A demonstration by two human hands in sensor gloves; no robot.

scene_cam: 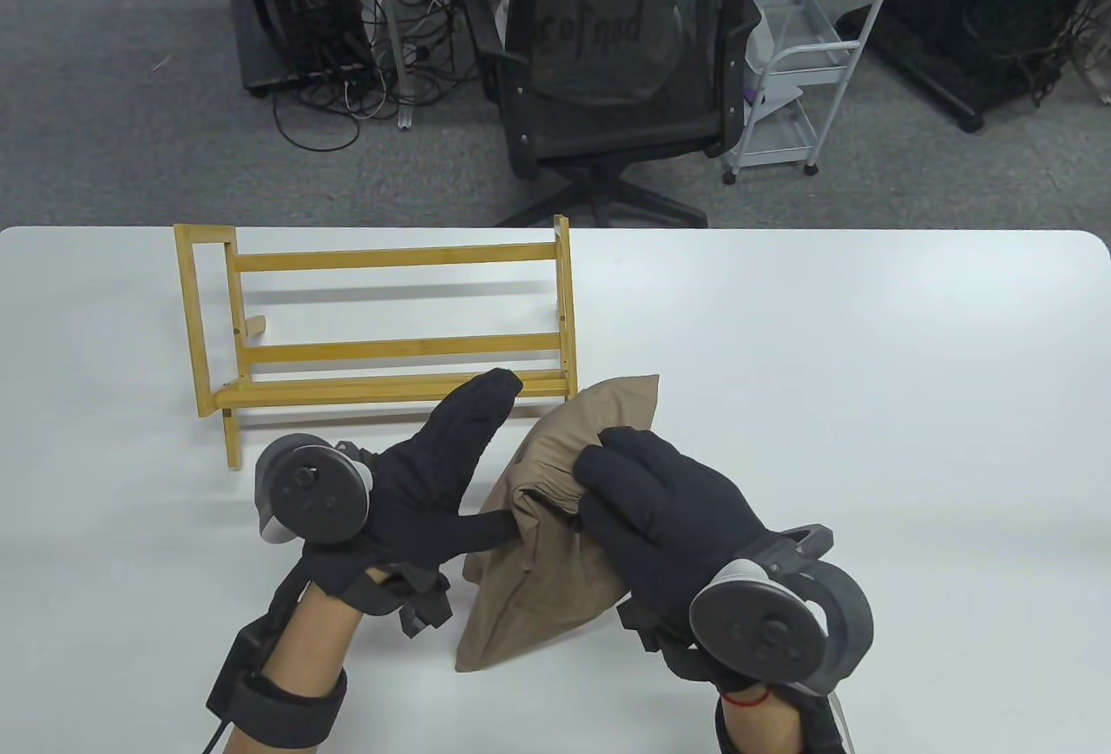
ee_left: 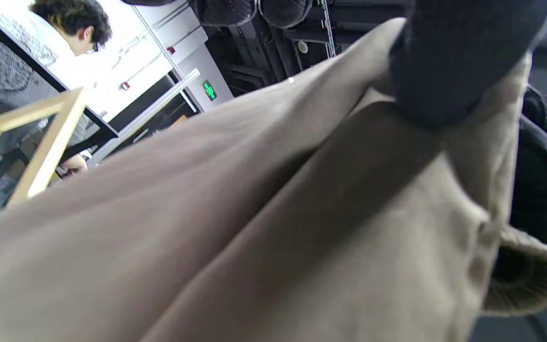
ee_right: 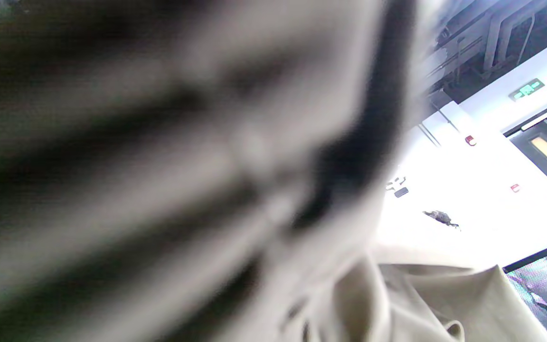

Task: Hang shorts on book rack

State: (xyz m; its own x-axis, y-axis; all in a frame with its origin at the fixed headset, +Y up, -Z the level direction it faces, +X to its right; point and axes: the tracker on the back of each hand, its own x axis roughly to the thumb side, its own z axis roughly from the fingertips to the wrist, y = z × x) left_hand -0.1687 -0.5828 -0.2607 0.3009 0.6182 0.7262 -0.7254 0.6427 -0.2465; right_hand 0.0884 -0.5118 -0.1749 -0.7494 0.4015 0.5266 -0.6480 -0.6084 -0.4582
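- In the lower middle of the table view, the tan shorts [scene_cam: 555, 520] are bunched into a loose bundle held between the two gloved hands, their lower corner trailing toward the bottom of the frame and their upper corner reaching up beside the rack's right post.
- The right hand [scene_cam: 668, 511] grips the gathered waistband from the right, its fingers [scene_cam: 608, 468] curled over the top of the fabric.
- The left hand [scene_cam: 425, 485] meets the bundle from the left: its thumb presses into the fold of cloth, while the other fingers [scene_cam: 482, 403] stretch out straight toward the upper right, their tips overlapping the rack's front rail in the picture.
- The wooden book rack [scene_cam: 382, 329] stands on the white desk [scene_cam: 868, 407] in the left centre of the frame, just above and left of the shorts; whether cloth and rack touch cannot be told.
- The left wrist view is filled with tan cloth [ee_left: 254, 213], a dark gloved finger [ee_left: 449, 61] pressing on it at the upper right, and a corner of the rack [ee_left: 41, 142] at the left edge.
- The right wrist view is mostly a blur; a folded edge of the shorts [ee_right: 444, 299] shows at the lower right.
- Above the desk in the table view stands a black office chair [scene_cam: 625, 68], with a white trolley [scene_cam: 807, 68] to its right.
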